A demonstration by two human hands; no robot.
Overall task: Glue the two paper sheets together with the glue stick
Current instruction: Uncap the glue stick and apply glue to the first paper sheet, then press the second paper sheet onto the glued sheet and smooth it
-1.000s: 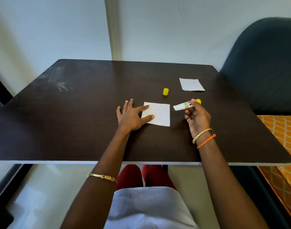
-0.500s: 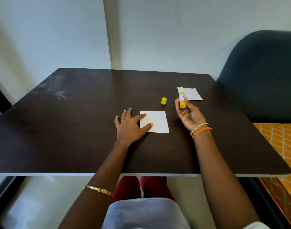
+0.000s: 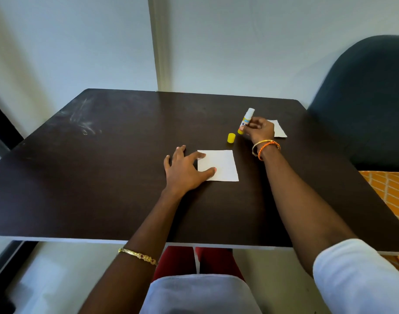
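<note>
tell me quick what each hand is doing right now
Left hand: open, fingers flat on the near paper sheet.
Right hand: holding the uncapped glue stick.

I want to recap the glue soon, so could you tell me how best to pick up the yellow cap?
Pinch the yellow cap across its round sides, coming straight down from above: it stands upright and alone on the table, sides clear all round.

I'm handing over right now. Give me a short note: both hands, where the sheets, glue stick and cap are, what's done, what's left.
Left hand: flat, fingers pressing the near paper sheet onto the table.
Right hand: grips the glue stick, uncapped, base end toward the table.
Yellow cap: on the table beside the stick.
Far paper sheet: partly behind the right hand.
Done: cap off.
Left: join the sheets; glue not visible on either.
</note>
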